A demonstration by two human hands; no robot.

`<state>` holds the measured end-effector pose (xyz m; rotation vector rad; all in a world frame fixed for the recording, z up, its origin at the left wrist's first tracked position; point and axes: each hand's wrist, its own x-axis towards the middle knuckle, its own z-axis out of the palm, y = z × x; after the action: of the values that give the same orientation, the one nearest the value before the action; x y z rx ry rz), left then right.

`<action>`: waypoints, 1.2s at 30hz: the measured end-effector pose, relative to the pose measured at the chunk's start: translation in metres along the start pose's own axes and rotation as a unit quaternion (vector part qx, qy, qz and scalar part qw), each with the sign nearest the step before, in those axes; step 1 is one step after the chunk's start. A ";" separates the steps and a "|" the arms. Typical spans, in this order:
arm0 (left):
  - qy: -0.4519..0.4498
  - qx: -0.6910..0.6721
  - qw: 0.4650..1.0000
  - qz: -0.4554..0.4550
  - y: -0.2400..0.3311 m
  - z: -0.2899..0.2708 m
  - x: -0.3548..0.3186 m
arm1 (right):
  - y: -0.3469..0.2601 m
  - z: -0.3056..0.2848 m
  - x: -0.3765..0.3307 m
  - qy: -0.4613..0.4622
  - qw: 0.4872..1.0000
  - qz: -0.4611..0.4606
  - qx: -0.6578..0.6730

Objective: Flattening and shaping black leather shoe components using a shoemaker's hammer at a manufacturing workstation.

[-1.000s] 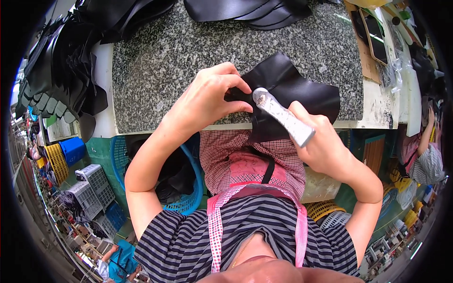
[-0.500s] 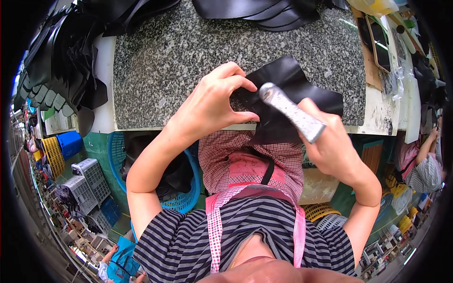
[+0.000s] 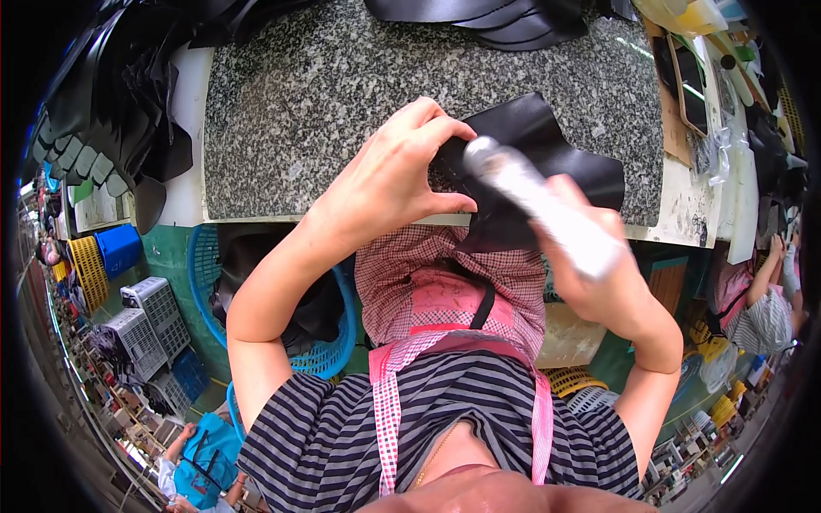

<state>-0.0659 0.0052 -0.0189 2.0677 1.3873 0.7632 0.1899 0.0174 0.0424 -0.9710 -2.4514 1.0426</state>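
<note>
Left hand (image 3: pixel 398 167): bent into a C, thumb and forefinger spread apart, tips at the left side of the black sheet (image 3: pixel 586 171); cannot tell how firmly pressed.
Right hand (image 3: pixel 590 299): wrapped around a pale tool (image 3: pixel 543 201), blurred, rounded end angled toward the left fingertips; cannot tell whether touching the sheet.
Black sheet: lying on the speckled slab (image 3: pixel 316 111) between both hands, running past the near edge toward the checked apron (image 3: pixel 389 282).
Writing: small dark scribbles (image 3: pixel 703 227) on the white tabletop (image 3: pixel 677 224) right of the slab, too tiny to read.
Far side: fanned black pieces (image 3: pixel 513 24), overlapping.
Under the table: blue basket (image 3: pixel 340 346) left of the apron, holding dark material.
</note>
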 end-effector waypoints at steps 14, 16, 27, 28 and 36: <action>-0.023 -0.049 0.998 -0.012 -0.001 0.004 0.007 | 0.001 -0.008 0.006 -0.042 0.999 0.013 -0.001; 0.003 -0.036 0.999 0.008 0.001 0.003 0.010 | 0.007 -0.001 0.003 -0.042 0.999 0.015 0.014; 0.088 -0.037 0.984 -0.148 0.031 0.055 0.028 | 0.100 0.028 -0.033 0.213 0.876 0.246 0.356; 0.144 -0.039 0.983 -0.110 0.021 0.071 0.032 | 0.089 0.026 -0.029 0.199 0.862 0.248 0.394; 0.272 -0.132 0.944 -0.130 0.015 0.039 -0.068 | 0.055 0.036 0.000 0.213 0.948 0.129 0.199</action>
<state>-0.0500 -0.0679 -0.0472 1.4810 1.6881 1.3858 0.1971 0.0270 -0.0227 -1.2412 -1.7163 1.1980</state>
